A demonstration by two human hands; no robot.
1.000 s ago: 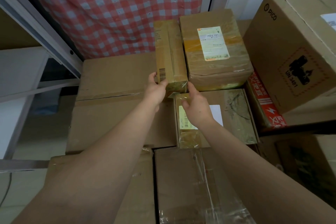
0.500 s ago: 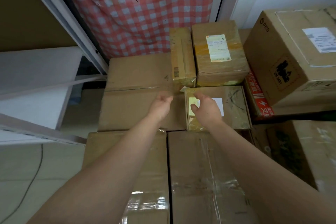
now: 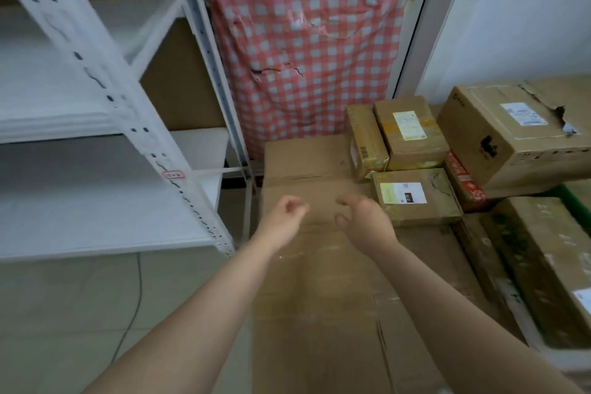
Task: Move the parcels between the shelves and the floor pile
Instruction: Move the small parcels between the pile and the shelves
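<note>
Both hands withdrew, empty, above taped cardboard parcels

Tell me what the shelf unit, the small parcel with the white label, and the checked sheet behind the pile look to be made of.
Shelf unit: likely white-painted metal, given the punched holes along its uprights.
Small parcel: brown cardboard wrapped in glossy clear tape, judging by its shine.
Checked sheet: thin red-and-white plastic or cloth; it is wrinkled and torn, so either is possible.
</note>
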